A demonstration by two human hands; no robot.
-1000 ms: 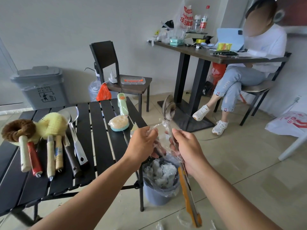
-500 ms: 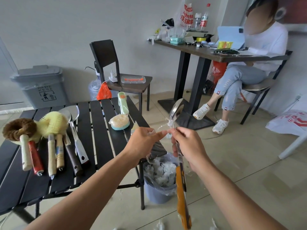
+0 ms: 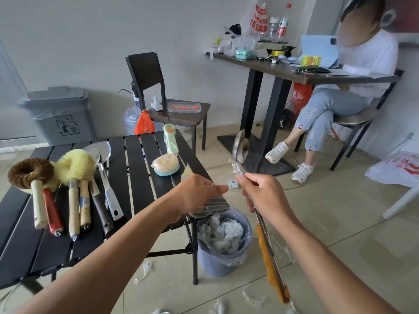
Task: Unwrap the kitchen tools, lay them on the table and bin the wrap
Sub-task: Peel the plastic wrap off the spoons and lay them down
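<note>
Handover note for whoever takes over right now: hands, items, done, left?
Left hand pinches the clear plastic wrap; right hand grips the orange-handled steel ladle near the small lined blue-grey bin.
Done: brushes and metal tools lie on the black slatted table.
Left: strip the ladle, lay it down, bin the wrap; the round sponge looks wrapped too.

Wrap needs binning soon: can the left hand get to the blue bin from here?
Probably yes. The bin stands open just below the left hand, past the table corner; nothing covers its mouth, though crumpled wrap already fills much of it.
</note>
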